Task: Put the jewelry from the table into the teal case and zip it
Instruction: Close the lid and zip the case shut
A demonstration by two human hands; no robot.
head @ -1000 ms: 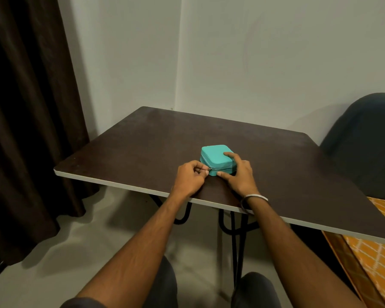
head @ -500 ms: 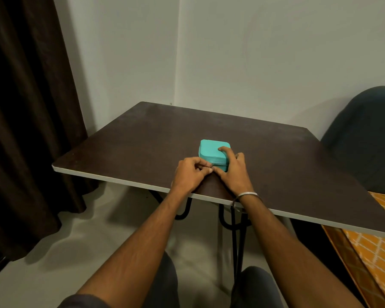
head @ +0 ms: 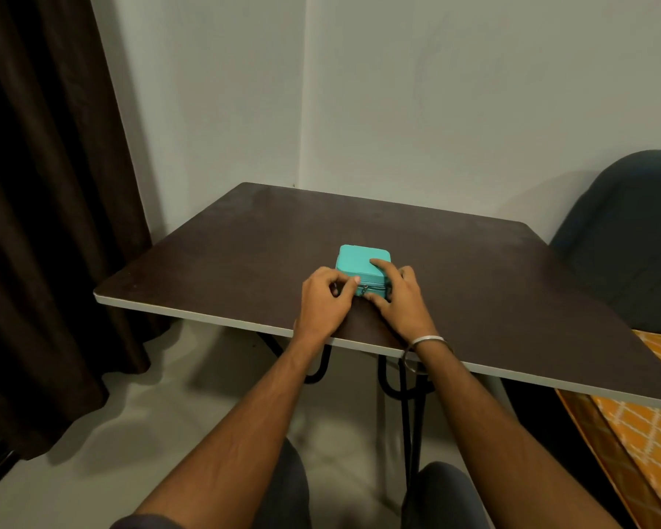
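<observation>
The teal case (head: 353,257) lies closed on the dark table (head: 245,238), a little in from the front edge. My right hand (head: 399,299) grips it, with the forefinger lying on the lid and the thumb along the bottom of the front side. My left hand (head: 327,299) is curled against the case's front left corner, fingertips at the zip line. The small metal zipper pull (head: 364,288) shows just right of those fingertips; whether they pinch it is unclear. No loose jewelry is visible on the table.
A dark curtain (head: 46,185) hangs at the left and a dark chair back (head: 626,238) stands at the right. An orange patterned cloth (head: 642,433) lies low at the right. My knees are under the table's front edge (head: 207,316).
The case has turned slightly to sit squarer to me. My right forefinger has slid further onto the lid. My left hand stays at the front zip.
</observation>
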